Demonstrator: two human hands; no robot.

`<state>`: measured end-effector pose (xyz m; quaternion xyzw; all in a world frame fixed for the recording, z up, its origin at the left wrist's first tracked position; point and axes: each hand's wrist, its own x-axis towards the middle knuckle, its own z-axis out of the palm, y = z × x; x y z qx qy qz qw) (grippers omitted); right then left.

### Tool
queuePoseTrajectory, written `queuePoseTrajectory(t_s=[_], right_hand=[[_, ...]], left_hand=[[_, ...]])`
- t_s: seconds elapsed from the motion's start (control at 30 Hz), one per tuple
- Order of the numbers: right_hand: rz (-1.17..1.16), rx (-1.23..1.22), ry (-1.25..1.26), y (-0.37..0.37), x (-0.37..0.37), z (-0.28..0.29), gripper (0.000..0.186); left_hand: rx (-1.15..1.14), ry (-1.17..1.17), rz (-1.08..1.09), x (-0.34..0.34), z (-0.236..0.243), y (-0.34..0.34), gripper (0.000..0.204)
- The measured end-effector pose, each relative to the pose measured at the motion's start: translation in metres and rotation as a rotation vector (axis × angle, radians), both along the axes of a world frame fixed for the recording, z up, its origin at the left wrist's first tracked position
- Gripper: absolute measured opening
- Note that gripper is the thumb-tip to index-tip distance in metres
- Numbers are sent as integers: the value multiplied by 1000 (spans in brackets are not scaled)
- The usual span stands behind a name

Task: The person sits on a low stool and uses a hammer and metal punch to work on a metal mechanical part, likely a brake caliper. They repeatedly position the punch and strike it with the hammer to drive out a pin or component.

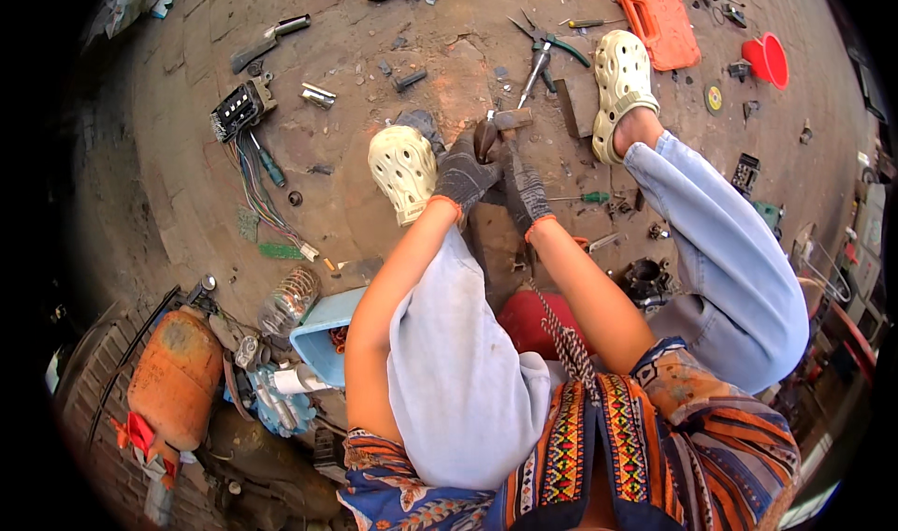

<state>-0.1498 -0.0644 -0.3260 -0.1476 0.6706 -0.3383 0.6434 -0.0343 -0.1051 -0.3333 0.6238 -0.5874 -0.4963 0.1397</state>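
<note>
My left hand, in a grey knit glove, is closed round a dark brown rounded piece with a narrow top; its exact kind does not show. Close beside it, my right hand, gloved alike, grips a hammer by the handle. The hammer head is up beside the top of the dark piece. Both hands are low over the ground between my cream clogs. Just beyond the hammer lie green-handled pliers and a silver pointed tool. A green-handled screwdriver lies right of my right hand.
An orange plastic case and a red cup lie at the far right. To the left are a wired connector block and a loose hammer. A blue bin and a rusty orange cylinder stand at the near left.
</note>
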Motion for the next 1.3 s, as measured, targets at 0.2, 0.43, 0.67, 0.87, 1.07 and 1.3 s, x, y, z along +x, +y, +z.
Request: queuePoseTrajectory(t_s=[0.2,0.43,0.67,0.87,1.07,1.3], right_hand=[[370,-151,388,6,14,-38,40],[-35,-123,95,-26,56,15,35],[242,-178,572,-41,73,67,30],[-49,1,-583,-51,75,116,44],[63,-383,-75,-76,105,117,50],[-36,-330,-108,-75,81,152,55]], left_hand=[[88,-380,-271,-13,47,-11,53],[-94,-189,-238,28,67,-12,51],[10,-491,-496,44,135,-18,41],[-462,-502,-476,62,197,-24,34],[-510,-666,-450,49,228,-21,36],[-211,-574,-344,25,299,36,41]])
